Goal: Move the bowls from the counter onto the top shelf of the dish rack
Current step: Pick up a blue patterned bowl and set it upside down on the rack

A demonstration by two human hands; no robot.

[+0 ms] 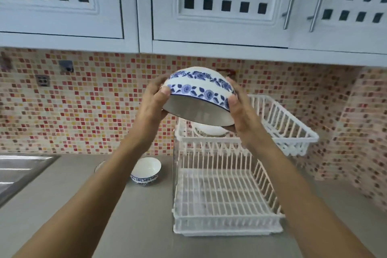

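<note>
A large white bowl with blue flower bands [201,90] is held upside down and tilted, above the white two-tier dish rack [293,130]. My left hand [156,101] grips its left rim and my right hand [238,109] grips its right rim. On the rack's top shelf, below the held bowl, lies another white bowl [209,130], partly hidden. A small blue-and-white bowl [146,172] stands upright on the grey counter [134,216], left of the rack. Part of another rim [99,166] shows behind my left forearm.
The rack's lower shelf [222,195] holds nothing. A steel sink [18,172] lies at the left edge. Wall cabinets [219,6] hang close overhead, and a mosaic tile wall [94,100] runs behind, with a side wall to the right of the rack.
</note>
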